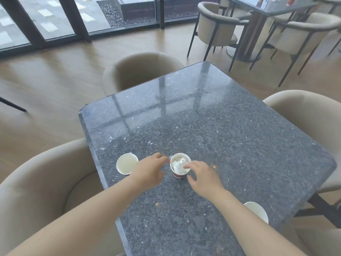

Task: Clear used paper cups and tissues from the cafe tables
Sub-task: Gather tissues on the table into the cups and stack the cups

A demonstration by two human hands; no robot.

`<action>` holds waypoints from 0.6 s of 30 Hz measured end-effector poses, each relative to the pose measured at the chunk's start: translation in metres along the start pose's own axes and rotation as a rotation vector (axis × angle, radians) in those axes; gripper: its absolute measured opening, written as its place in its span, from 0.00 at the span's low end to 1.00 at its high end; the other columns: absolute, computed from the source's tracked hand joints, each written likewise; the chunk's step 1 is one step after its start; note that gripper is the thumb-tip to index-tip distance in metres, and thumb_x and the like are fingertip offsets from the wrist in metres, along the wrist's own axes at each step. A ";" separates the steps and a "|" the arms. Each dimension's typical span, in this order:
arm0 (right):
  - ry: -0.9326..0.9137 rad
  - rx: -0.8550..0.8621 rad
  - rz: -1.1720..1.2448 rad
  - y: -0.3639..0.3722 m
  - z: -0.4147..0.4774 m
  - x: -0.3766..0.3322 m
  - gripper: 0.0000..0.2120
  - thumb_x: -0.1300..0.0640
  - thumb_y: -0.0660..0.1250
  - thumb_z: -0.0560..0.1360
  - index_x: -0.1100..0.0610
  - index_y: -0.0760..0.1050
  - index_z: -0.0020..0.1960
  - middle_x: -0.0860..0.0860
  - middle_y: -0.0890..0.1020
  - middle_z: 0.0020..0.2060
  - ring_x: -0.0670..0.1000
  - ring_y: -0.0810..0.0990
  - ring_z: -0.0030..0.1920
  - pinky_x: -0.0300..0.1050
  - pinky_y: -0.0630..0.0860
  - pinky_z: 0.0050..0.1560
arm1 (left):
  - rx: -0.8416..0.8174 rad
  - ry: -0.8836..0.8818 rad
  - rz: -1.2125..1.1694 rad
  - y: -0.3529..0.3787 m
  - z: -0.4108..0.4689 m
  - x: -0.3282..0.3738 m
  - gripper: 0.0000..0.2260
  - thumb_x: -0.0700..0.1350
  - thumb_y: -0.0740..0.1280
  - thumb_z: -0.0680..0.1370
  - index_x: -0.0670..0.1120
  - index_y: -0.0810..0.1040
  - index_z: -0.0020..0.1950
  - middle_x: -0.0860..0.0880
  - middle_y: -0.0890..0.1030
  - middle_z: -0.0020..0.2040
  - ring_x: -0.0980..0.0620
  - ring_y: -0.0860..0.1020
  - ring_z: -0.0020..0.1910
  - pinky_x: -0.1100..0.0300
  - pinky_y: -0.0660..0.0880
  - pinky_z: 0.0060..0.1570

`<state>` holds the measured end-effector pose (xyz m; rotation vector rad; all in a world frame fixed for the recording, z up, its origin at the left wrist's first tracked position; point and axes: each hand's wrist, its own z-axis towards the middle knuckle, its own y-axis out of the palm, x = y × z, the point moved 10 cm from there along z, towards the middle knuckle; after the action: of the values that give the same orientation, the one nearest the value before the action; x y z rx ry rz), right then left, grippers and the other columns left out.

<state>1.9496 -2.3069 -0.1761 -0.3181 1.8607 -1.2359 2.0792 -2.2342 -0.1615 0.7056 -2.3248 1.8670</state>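
Note:
A red paper cup (177, 174) stands upright near the middle of the dark stone table (239, 137), with crumpled white tissue (178, 165) stuffed inside. My right hand (201, 177) reaches over its rim, fingertips on the tissue. My left hand (150, 171) rests at the cup's left rim, fingers curled toward it. An empty white-lined paper cup (127, 163) stands to the left, close to the table's left edge. A third paper cup (257, 211) peeks out behind my right forearm at the near right edge.
Beige upholstered chairs surround the table: one at the near left (46, 182), one at the far side (140, 69), one at the right (310, 115). Another table with chairs (258, 24) stands at the back right. Glass doors (55, 19) line the far wall.

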 end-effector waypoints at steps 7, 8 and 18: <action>-0.002 -0.053 -0.088 0.015 0.006 -0.004 0.07 0.56 0.65 0.74 0.51 0.76 0.52 0.45 0.77 0.54 0.51 0.72 0.55 0.44 0.71 0.44 | -0.008 -0.034 0.016 0.005 -0.007 -0.020 0.16 0.46 0.63 0.76 0.54 0.71 0.63 0.53 0.73 0.60 0.51 0.75 0.56 0.58 0.72 0.39; 0.002 -0.036 -0.077 0.014 0.007 -0.006 0.05 0.56 0.65 0.75 0.52 0.77 0.50 0.46 0.77 0.52 0.51 0.73 0.54 0.44 0.71 0.44 | 0.002 -0.043 0.009 0.004 -0.008 -0.022 0.15 0.45 0.63 0.76 0.54 0.71 0.63 0.53 0.74 0.59 0.50 0.75 0.56 0.58 0.72 0.39; -0.047 0.068 0.029 0.019 0.007 -0.041 0.04 0.57 0.66 0.75 0.54 0.78 0.48 0.47 0.79 0.48 0.51 0.76 0.48 0.41 0.69 0.41 | 0.069 -0.249 0.024 -0.007 -0.042 -0.085 0.16 0.47 0.65 0.75 0.53 0.69 0.62 0.54 0.71 0.61 0.50 0.73 0.58 0.54 0.74 0.42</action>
<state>1.9840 -2.2772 -0.1723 -0.2796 1.7729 -1.2583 2.1484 -2.1699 -0.1728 0.9750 -2.4312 1.9802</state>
